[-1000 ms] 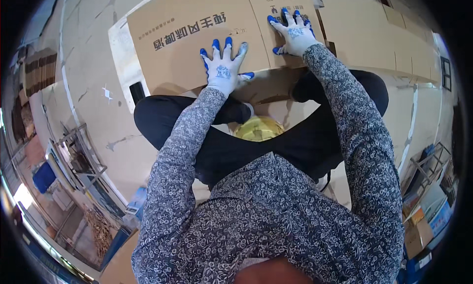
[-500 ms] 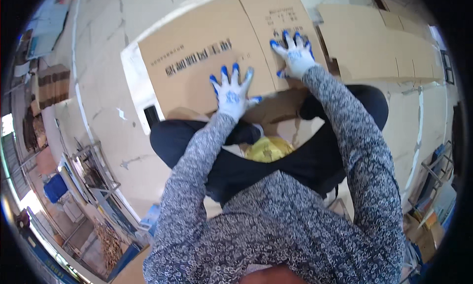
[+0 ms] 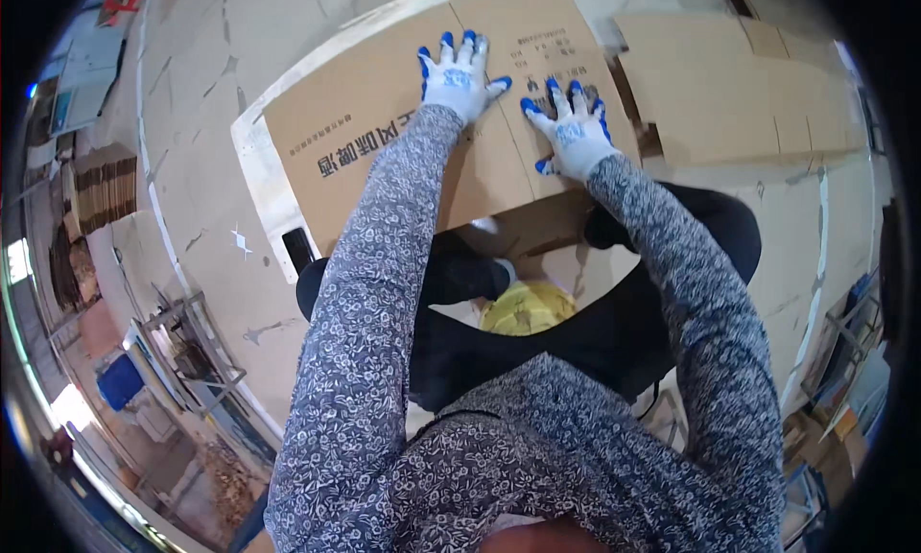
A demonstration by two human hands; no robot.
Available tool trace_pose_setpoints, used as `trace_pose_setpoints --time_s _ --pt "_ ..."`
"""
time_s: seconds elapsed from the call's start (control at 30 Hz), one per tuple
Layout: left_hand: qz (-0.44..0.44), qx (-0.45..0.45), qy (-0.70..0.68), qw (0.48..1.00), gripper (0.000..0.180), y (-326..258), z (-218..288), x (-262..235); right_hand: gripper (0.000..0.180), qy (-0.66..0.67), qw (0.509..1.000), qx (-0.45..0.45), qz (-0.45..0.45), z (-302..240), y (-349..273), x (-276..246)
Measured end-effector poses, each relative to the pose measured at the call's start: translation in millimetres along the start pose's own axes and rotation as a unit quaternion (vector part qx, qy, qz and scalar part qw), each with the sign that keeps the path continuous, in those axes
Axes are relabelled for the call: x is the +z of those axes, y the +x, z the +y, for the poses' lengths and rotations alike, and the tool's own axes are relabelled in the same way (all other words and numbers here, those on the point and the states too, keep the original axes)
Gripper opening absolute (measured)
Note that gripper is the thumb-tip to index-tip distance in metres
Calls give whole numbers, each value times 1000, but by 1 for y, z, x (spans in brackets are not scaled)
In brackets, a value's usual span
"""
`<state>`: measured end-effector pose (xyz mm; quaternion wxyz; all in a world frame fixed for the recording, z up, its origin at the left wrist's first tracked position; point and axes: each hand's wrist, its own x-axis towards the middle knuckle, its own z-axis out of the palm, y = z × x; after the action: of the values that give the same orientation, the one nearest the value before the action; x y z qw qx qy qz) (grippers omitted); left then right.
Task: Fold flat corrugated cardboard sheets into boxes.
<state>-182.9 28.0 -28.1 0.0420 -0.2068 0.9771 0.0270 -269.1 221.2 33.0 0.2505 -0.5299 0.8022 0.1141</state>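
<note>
In front of me lies a flat brown cardboard sheet [image 3: 384, 193] with dark print and a crease across it. My left hand [image 3: 456, 83], in a white glove with blue fingertips, rests on its far middle part with the fingers spread. On the sheet's right part, my right hand [image 3: 573, 136] presses palm down, gloved alike and its fingers apart. Neither hand grips anything. Beneath the sheet shows a white board [image 3: 251, 150] along the left and far edges. My left forearm covers some of the print.
Another flat cardboard piece [image 3: 729, 102] lies to the right. A yellow rounded object [image 3: 528, 308] sits between my legs. At the far left stands a stack of folded cardboard [image 3: 106, 187], with a metal-framed rack [image 3: 197, 337] nearer to me.
My left hand has slid away from me across the cardboard, from its near middle to its far part. My right hand stays on the right part, slightly shifted.
</note>
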Motion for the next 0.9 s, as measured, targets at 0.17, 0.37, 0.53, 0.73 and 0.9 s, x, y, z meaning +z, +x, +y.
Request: trace_pose_setpoints --time_s 0.17,0.37,0.53,0.73,0.9 --pt "7 1 8 1000 87 -13 12 6 96 -3 1000 -1 -7 1 0 1" --pt "-34 65 8 997 91 -111 74 4 101 8 1000 2 -28 0 -2 -4" --pt "-93 99 -5 991 86 -141 93 -8 103 -7 998 5 -58 3 -4 -17" --pt "32 -46 -7 998 73 -87 69 -36 96 -13 1000 -9 17 10 8 3" --pt "-62 -86 50 993 75 -79 69 -10 85 121 979 -116 -117 46 31 -53"
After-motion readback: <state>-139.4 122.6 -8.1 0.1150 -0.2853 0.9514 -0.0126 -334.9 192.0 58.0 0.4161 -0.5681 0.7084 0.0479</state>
